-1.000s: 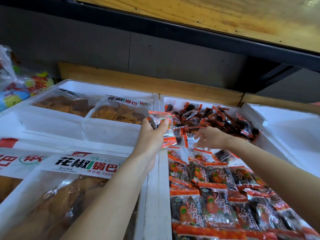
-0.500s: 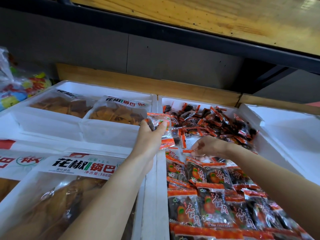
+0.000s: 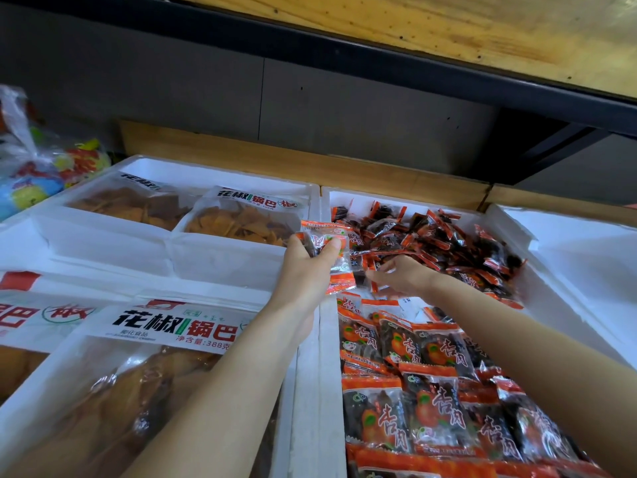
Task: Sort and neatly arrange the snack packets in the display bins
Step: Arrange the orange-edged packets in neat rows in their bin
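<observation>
My left hand grips a small stack of orange-and-clear snack packets upright over the left wall of a white foam bin. Just to its right, my right hand hovers low over the bin, its fingers pointing at the stack and pinching one orange-edged packet. A loose pile of the same packets fills the back of the bin. At the front, more packets lie in neat overlapping rows.
Foam bins on the left hold large bags of crisps, one bag under my left forearm. Another white bin stands on the right. A bag of colourful sweets lies far left. A wooden shelf hangs overhead.
My right hand dipped toward the rows, pinched a packet, then rose leftward close to the stack. My left hand kept its stack almost still.
</observation>
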Demonstrator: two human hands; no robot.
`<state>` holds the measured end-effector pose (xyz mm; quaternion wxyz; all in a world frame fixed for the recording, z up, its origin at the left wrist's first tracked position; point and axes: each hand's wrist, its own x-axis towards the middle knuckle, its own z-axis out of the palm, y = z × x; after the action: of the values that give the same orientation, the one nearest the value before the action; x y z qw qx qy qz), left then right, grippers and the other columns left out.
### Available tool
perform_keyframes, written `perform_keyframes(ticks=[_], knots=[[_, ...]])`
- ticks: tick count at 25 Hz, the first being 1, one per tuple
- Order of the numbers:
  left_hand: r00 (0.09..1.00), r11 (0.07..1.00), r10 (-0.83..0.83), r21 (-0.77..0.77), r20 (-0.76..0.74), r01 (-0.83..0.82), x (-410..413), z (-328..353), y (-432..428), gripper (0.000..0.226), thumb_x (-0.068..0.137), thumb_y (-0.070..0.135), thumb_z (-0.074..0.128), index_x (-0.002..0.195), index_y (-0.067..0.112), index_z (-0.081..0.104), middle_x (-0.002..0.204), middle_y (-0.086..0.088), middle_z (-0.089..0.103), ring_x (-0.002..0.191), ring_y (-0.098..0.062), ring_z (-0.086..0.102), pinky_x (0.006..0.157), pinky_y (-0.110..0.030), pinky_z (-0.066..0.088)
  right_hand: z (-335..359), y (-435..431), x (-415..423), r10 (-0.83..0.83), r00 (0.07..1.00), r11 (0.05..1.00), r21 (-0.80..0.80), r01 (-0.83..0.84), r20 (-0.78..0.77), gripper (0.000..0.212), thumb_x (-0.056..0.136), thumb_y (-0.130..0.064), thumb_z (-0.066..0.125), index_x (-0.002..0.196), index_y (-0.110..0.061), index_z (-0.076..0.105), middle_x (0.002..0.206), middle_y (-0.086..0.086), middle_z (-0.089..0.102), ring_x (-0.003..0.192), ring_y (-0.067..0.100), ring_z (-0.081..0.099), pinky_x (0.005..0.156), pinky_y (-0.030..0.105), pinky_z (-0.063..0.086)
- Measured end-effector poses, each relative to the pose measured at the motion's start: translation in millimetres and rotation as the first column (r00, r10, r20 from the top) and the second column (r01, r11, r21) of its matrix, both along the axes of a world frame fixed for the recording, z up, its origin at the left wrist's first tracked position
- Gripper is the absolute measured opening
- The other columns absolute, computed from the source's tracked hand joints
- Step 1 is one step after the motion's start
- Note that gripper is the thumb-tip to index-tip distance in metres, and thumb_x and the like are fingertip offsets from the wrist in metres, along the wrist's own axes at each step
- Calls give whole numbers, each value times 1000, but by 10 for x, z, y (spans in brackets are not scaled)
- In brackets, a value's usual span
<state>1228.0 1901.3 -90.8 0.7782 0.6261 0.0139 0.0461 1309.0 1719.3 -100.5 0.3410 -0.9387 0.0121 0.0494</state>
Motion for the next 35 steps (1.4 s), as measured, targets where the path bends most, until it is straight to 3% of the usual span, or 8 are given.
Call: perform_keyframes(ticks=[2,4,6,13,18,23,27,35], knots=[[1000,1000,-6,-13,2,6,-5,10,3,35,94,29,59,125,18,49,118,-2,64,101,-17,64,85,-36,54,-23,69,59,-60,998,991,123,56,30,10,93,-6,52,85,-3,55,93,14,56,80,22,61,84,39,55],[1000,1000,-11,-19,8,11,-16,23,-4,35,94,29,60,125,17,49,116,-2,65,97,-16,66,81,-34,55,22,83,79,-52,990,982,185,27,130,25,90,11,42,88,-7,60,84,8,56,74,18,57,72,27,55],[1000,1000,-11,-4,-1,11,-10,23,-7,41,93,30,60,129,17,46,120,-3,64,101,-19,65,88,-38,54,65,53,74,85,963,995,32,-96,255,36,86,17,41,97,-7,66,76,4,58,69,12,54,66,19,50],[1000,1000,5,2,-5,-5,-11,24,16,44,93,32,60,132,17,45,121,-4,64,97,-18,67,87,-39,55,206,125,51,293,835,943,-283,-174,465,8,84,-12,68,89,-14,74,89,-3,67,79,8,61,79,24,52],[1000,1000,-17,-1,-13,17,-30,39,6,38,94,30,58,128,17,47,118,-3,65,94,-16,68,73,-28,56,443,-108,-13,131,771,986,-161,-37,623,15,93,-16,55,99,-8,65,88,-1,59,75,13,55,60,12,37],[1000,1000,-19,24,-10,19,-36,14,-22,41,94,30,59,132,17,46,122,-4,64,102,-20,65,84,-35,54,452,-644,-124,237,914,921,-375,-103,330,11,93,-12,55,93,-12,66,86,-3,64,80,13,60,77,25,48],[1000,999,-25,25,-7,25,-58,20,-13,34,95,28,58,126,18,49,116,-2,66,98,-17,66,71,-28,52,272,-669,-175,288,957,901,-350,-258,35,20,93,-10,54,79,-22,63,82,-14,61,79,-3,56,80,20,44],[999,998,-43,56,7,42,-58,30,-31,38,95,30,57,130,20,47,123,0,62,109,-19,62,92,-36,50,-47,-684,-95,300,953,908,-320,-272,41,1,87,-18,64,87,-19,65,95,-10,62,92,6,57,72,8,40]])
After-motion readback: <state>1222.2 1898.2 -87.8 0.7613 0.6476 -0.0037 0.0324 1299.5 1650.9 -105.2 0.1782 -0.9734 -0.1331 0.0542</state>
